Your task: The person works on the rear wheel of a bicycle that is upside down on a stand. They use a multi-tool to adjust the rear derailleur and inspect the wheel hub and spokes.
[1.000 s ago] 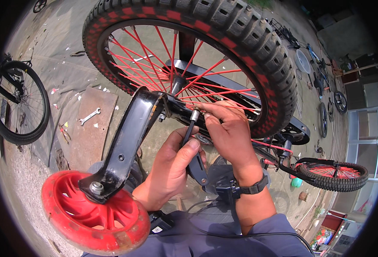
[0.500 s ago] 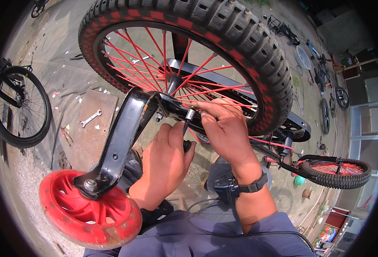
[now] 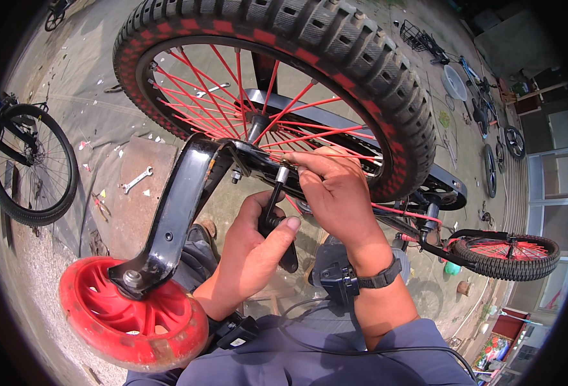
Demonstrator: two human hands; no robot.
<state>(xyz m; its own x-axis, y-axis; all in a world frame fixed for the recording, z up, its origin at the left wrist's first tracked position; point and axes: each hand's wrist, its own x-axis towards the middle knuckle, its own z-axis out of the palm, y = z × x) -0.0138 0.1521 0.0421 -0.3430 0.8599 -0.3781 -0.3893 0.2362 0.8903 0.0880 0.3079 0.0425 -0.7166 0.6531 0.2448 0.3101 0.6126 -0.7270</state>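
My left hand (image 3: 245, 248) is closed around a black socket wrench (image 3: 272, 204), its silver socket pointing up at the black bicycle frame. A second black arm of this wrench sticks out below my thumb. My right hand (image 3: 335, 193) pinches beside the socket's tip, against the frame tube under the wheel; what lies in its fingertips is mostly hidden. Above both hands stands the bicycle wheel (image 3: 419, 122) with red spokes and a black-and-red tyre. A black bracket (image 3: 171, 225) reaches down left from the frame to a red training wheel (image 3: 136, 315).
An open-end wrench (image 3: 137, 180) lies on a brown board (image 3: 145, 212), with pliers (image 3: 100, 206) nearby. Another bicycle wheel (image 3: 72, 174) stands at the left. The bicycle's other wheel (image 3: 509, 257) is at the right; bike parts and a pale basin (image 3: 454, 82) lie behind.
My left hand has opened its grip somewhat and turned with the wrench, so more of the wrench's black body and lower arm shows. My right hand stays at the socket's tip.
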